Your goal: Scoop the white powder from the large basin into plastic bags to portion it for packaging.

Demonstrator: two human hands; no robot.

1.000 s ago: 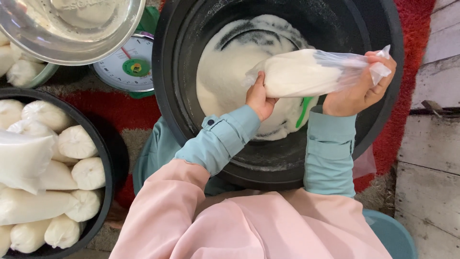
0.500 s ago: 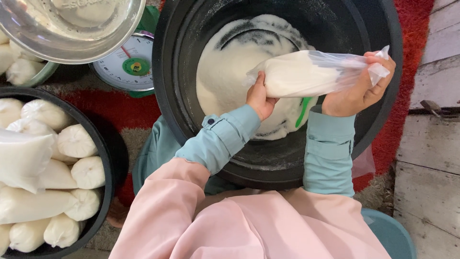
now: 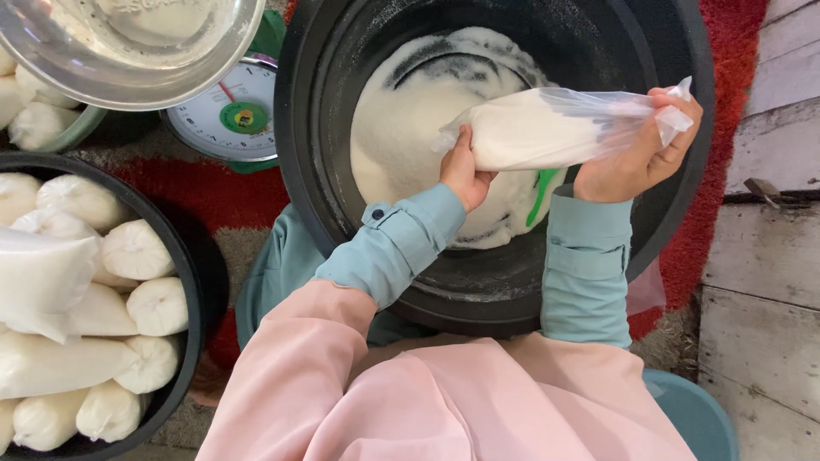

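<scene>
A clear plastic bag (image 3: 538,128) filled with white powder lies sideways over a big black tub (image 3: 427,282). My left hand (image 3: 464,173) supports the bag's closed bottom end from below. My right hand (image 3: 642,154) grips the bag's gathered open end at the right. The tub holds a mound of the same white powder (image 3: 410,119), and a green scoop handle (image 3: 541,195) sticks out of it just under the bag.
A black basin (image 3: 184,256) at the left holds several filled white bags (image 3: 128,256). A dial kitchen scale (image 3: 224,119) with a steel bowl (image 3: 128,51) stands at the top left. Red carpet (image 3: 205,192) lies beneath; wooden boards (image 3: 760,256) run along the right.
</scene>
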